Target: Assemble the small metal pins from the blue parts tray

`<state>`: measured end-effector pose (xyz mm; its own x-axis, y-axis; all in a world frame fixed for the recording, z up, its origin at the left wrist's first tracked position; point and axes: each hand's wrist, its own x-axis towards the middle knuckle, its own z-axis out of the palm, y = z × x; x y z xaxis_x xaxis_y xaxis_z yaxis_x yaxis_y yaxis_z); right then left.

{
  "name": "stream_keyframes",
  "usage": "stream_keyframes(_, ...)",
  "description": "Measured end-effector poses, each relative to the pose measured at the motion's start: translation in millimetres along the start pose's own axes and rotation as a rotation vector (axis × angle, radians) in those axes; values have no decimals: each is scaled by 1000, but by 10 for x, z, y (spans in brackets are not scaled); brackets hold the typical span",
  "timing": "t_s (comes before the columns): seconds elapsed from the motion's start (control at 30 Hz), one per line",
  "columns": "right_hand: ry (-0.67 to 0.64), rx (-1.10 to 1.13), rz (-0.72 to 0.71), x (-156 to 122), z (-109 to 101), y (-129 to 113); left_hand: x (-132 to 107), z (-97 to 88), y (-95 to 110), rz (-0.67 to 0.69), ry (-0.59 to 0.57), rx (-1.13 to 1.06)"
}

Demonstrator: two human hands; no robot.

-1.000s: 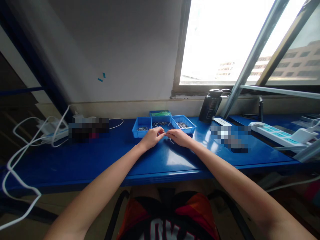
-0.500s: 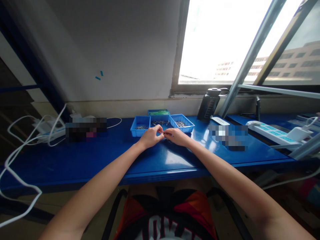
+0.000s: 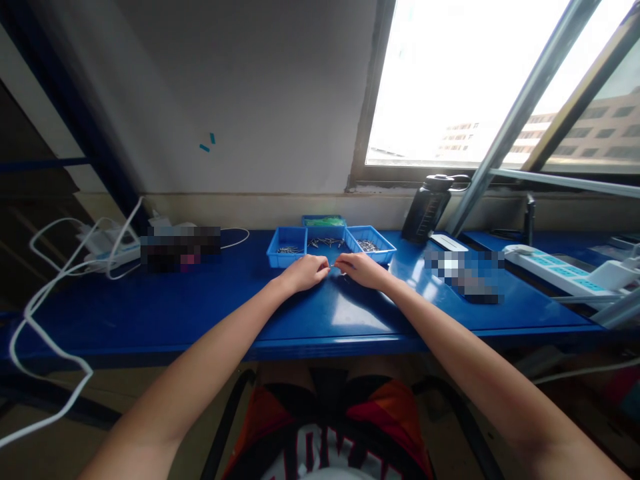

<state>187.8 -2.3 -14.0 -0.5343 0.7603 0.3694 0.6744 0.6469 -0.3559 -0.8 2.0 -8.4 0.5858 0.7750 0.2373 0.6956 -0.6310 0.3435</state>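
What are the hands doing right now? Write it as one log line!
left hand: pinching tiny metal part | right hand: pinching same part | place: blue table, before blue trays

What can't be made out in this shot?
Head view, the only one:
- small part pinched between left hand and right hand: too small, and the fingertips cover most of it.
- blue trays: tiny metal bits inside, kind unreadable.
- left patch and right patch on the bench: pixelated.
- white cable: runs off the left edge.
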Motion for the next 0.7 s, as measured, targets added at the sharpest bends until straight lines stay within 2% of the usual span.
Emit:
stream_keyframes(0.27,21,-65,25,5,0,38,-2,1,-78,28,19,39)
stream_keyframes(0.53,-4,-45,53,5,19,49,-12,8,-64,-1,26,75)
stream_keyframes(0.7,-16,-1,35,-1,19,41,-14,1,-17,51,121,15)
